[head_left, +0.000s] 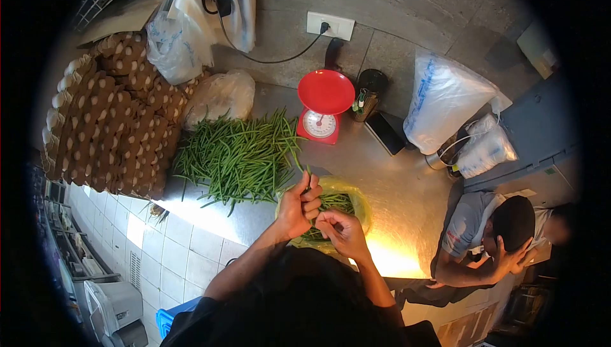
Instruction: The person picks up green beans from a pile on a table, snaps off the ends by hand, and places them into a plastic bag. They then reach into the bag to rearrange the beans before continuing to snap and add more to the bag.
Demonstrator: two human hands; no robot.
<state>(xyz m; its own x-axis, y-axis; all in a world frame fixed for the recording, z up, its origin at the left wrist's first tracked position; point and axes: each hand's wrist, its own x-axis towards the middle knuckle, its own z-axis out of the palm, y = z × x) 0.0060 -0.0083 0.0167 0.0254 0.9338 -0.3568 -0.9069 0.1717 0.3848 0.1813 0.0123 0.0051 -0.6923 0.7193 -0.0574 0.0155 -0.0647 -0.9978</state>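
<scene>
Working over a shiny metal counter [407,194], with harsh glare along the near edge — warm yellow on the right, colder white on the left. Got a big loose heap of green beans [238,156] to the far left of the hands, plus more inside a yellowish plastic bag [365,204] directly below them. Got the left hand [298,207] curled around a single bean [309,169] by the look of it, tip poking out past the fingers. Also got the right hand [342,229] just beside it, fingers bent in — can't tell if gripping anything. Farther back, spotting a red kitchen scale [318,137], a dark holder [372,86] and a dark flat slab [384,133] near a grey wall [407,3] with a white socket [344,27]. On the left, stacked high with brown egg trays [121,124]. Far right, seeing a big plastic pack [439,102] by the wall. Nearer on the right, noticing another person [470,226], head propped on a hand. Near left, looking at pale floor tiles [175,258] and a blue container [167,321].
</scene>
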